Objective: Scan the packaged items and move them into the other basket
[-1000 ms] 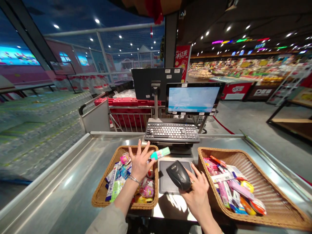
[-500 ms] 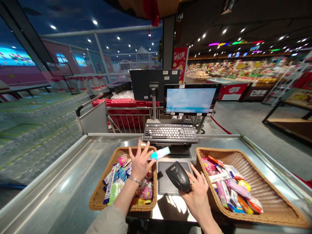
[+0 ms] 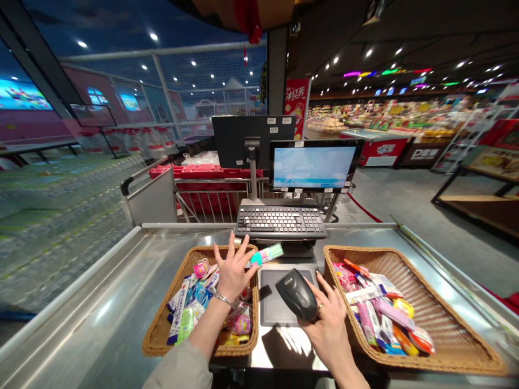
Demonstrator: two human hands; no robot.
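Observation:
My left hand (image 3: 234,269) is above the right side of the left wicker basket (image 3: 156,337). Between its thumb and index finger it pinches a small green and pink packet (image 3: 266,255), the other fingers spread. Under that wrist lie several candy packs and a pink-wrapped item (image 3: 241,320) in the basket. My right hand (image 3: 329,319) grips a black handheld barcode scanner (image 3: 298,294), its head turned to the upper left toward the packet. Below the scanner is a dark flat plate (image 3: 271,310) set in the counter. The scanner's handle is mostly hidden by my fingers.
On the right stands another wicker basket (image 3: 458,319) with several colourful packets gathered at its left side. A keyboard (image 3: 279,220) and a lit monitor (image 3: 312,166) are behind the plate. The steel counter (image 3: 117,286) has a raised edge; a cart (image 3: 211,197) stands beyond.
The view has shifted slightly, moving the baskets and monitors a little left in the picture. The packet no longer looks lit by the bright glow. Both hands keep their grips.

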